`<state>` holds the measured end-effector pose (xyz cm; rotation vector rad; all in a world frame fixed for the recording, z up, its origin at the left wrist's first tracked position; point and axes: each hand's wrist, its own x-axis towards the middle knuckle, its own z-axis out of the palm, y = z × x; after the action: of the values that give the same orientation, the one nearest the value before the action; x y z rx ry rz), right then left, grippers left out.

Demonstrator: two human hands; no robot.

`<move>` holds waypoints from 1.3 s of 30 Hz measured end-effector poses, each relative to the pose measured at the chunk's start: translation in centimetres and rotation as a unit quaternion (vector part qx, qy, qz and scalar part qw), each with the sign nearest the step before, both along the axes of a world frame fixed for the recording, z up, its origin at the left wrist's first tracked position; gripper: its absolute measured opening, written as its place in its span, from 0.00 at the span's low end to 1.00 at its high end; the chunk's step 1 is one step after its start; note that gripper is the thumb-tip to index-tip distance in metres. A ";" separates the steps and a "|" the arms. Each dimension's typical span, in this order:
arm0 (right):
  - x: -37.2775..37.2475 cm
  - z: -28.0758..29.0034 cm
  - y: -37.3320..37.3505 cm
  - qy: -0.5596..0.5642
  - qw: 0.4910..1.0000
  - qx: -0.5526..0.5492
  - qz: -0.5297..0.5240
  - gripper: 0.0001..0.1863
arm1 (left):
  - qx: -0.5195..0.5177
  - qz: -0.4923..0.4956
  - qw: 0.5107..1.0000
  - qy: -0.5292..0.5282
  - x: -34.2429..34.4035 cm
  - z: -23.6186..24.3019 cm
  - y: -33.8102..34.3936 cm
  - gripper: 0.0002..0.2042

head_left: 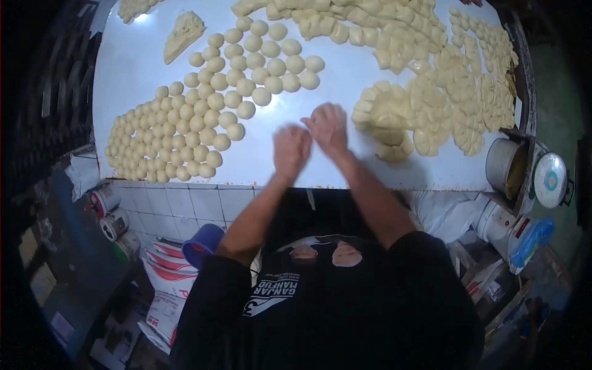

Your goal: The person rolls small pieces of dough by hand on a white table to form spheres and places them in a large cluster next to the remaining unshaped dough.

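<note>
My left hand (291, 149) and my right hand (327, 126) are close together over the middle of the white tabletop (265, 172). Both have curled fingers and are slightly blurred; anything under or inside them is hidden. To their left lie rows of small pale round dough balls (197, 123), with a larger rough dough lump (184, 34) behind. To their right spreads a mass of flattened, cut dough pieces (431, 111), some joined in scalloped clusters. More dough strips (370, 28) lie along the far side.
A metal pot (503, 163) stands at the table's right end beside a round lid (549, 179). Below the table are a purple bucket (201, 245), stacked white and red sacks (163, 299), plastic pails (115, 223) at left and white containers (496, 225) at right.
</note>
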<state>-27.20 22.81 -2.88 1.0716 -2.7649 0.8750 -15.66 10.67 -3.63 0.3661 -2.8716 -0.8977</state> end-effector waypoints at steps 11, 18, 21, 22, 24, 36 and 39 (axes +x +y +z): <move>3.1 -1.0 2.5 -0.009 1.000 -0.015 0.002 0.10 | 0.002 0.001 0.998 0.061 1.4 0.7 1.0 0.07; -0.3 0.5 3.6 -0.017 0.997 -0.001 0.070 0.14 | -0.023 0.064 0.995 0.075 0.0 1.0 -5.5 0.09; 4.0 -1.1 4.2 -0.066 0.998 -0.024 0.005 0.15 | 0.025 -0.001 0.997 0.079 1.6 0.8 -1.8 0.08; 5.2 -0.1 5.0 -0.041 0.997 -0.046 0.053 0.16 | 0.031 -0.029 0.994 0.102 3.9 0.5 -2.3 0.09; 4.1 1.0 6.9 -0.037 0.993 -0.054 0.093 0.21 | 0.029 -0.087 0.991 0.099 6.9 0.0 -6.2 0.11; -4.4 1.5 -1.5 0.006 0.983 0.024 -0.181 0.35 | 0.143 -0.241 0.954 0.103 -0.1 1.7 -3.1 0.26; 5.0 1.1 3.1 -0.122 0.992 -0.036 0.007 0.32 | 0.187 -0.118 0.974 0.056 3.9 2.4 -7.3 0.30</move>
<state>-22.24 25.91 -1.80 1.0368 -2.8931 1.1708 -11.74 3.36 -1.19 0.0001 -2.6711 -1.4569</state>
